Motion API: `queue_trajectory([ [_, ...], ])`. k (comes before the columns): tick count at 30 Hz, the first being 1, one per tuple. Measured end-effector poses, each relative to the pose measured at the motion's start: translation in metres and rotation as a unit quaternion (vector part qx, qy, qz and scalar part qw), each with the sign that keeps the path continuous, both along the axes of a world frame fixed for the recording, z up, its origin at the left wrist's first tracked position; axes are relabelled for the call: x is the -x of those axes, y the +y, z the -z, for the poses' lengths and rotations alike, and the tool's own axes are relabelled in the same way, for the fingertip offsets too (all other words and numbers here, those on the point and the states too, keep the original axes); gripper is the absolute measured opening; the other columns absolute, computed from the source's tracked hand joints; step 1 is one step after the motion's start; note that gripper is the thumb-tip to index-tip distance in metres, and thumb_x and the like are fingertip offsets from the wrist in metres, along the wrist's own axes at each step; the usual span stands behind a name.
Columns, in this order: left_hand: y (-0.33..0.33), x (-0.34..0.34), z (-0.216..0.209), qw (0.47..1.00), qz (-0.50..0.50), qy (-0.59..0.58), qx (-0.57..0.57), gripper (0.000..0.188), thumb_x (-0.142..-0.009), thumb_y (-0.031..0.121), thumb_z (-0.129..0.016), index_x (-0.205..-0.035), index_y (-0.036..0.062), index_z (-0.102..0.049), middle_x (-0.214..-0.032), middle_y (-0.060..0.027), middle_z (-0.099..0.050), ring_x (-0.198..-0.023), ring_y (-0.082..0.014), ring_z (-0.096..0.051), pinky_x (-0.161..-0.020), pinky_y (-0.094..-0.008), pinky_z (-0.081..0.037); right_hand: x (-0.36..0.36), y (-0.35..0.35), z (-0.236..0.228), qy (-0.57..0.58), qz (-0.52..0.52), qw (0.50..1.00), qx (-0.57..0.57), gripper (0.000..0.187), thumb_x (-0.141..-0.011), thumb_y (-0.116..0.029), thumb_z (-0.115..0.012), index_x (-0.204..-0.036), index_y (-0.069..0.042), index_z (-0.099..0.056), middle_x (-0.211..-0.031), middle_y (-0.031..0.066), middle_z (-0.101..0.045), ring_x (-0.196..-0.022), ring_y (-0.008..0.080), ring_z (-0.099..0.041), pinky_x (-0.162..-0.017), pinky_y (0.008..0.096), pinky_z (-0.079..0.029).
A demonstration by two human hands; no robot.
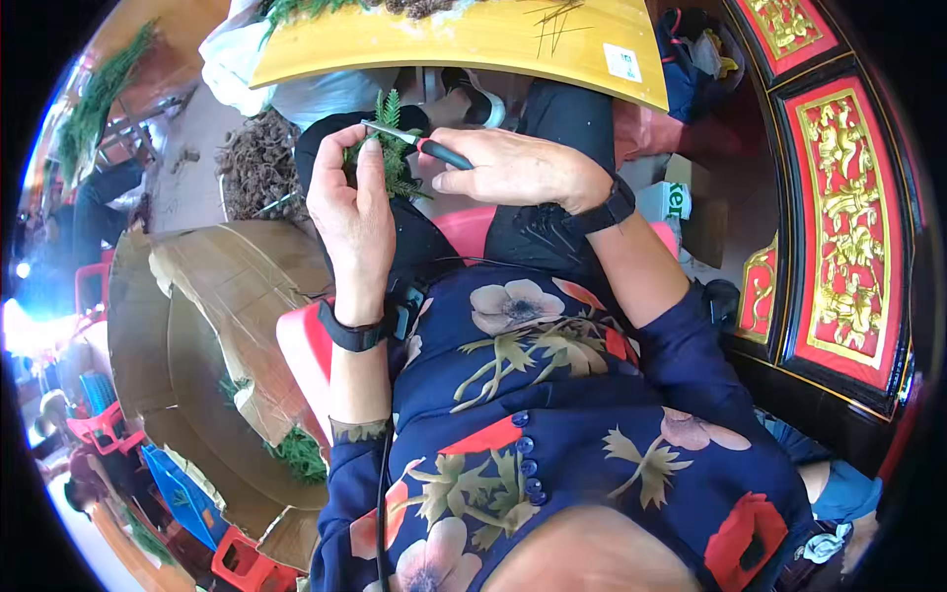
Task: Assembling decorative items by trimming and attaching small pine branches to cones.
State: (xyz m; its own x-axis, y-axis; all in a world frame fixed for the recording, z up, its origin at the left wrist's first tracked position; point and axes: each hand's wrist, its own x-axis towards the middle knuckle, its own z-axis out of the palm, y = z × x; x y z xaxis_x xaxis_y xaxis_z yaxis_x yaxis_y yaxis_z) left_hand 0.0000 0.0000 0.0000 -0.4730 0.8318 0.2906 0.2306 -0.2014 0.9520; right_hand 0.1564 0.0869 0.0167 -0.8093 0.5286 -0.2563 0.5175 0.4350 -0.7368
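Over my lap, my left hand point(350, 202) is closed in a pinch, thumb and forefinger together at the stem end of a green fern-like sprig point(398, 168). Its leaves spread behind and below the tool. My right hand point(518, 170) is wrapped round a hand tool point(444, 155) with a red-and-black handle and a slim metal tip, probably pliers. That tip points left and meets the fingertips of my left hand. Whether its jaws are parted is too small to tell.
Ahead stands a yellow table point(444, 41) with greenery, brown clumps and thin dark sticks point(557, 22) on it. A pile of brown clumps point(258, 163) lies on the floor. At left is a torn cardboard box point(187, 345) with green sprigs inside; red-and-gold carved panels point(848, 222) stand right.
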Motion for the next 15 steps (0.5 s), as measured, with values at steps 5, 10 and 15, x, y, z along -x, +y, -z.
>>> queue_trajectory([
  [5, -0.0012, -0.0031, -0.0037, 0.996, -0.036, 0.086, -0.003, 0.013, -0.092, 0.009, -0.055, -0.1, 0.0002, -0.058, -0.082, -0.0025, -0.058, -0.074, -0.0054, -0.048, -0.064, -0.0203, -0.042, 0.0008, -0.0014, 0.0014, 0.021, -0.01, 1.0, -0.004, 0.038, -0.086, -0.025, -0.054, -0.115, -0.001, -0.051, -0.108, 0.0179, -0.058, -0.103, 0.0305, -0.056, -0.088, 0.0373, -0.044],
  [10, -0.0032, -0.0081, -0.006, 0.997, -0.041, 0.067, 0.007, 0.013, -0.092, 0.01, -0.055, -0.1, 0.0, -0.058, -0.083, -0.0013, -0.057, -0.074, -0.0044, -0.048, -0.064, -0.0193, -0.041, 0.0002, -0.0051, 0.0038, 0.036, -0.003, 0.999, -0.026, 0.031, -0.087, -0.02, -0.052, -0.111, 0.0, -0.051, -0.1, 0.0187, -0.06, -0.094, 0.0342, -0.058, -0.082, 0.039, -0.046],
  [15, -0.0029, -0.0079, -0.0042, 0.999, -0.022, -0.032, 0.008, 0.013, -0.092, 0.011, -0.056, -0.1, 0.0, -0.059, -0.085, -0.0003, -0.057, -0.075, -0.0039, -0.047, -0.064, -0.018, -0.041, 0.0, -0.0091, -0.0026, 0.039, 0.041, 0.996, -0.072, 0.024, -0.085, -0.017, -0.053, -0.103, 0.0, -0.055, -0.087, 0.0206, -0.061, -0.082, 0.0377, -0.059, -0.073, 0.0409, -0.047],
])
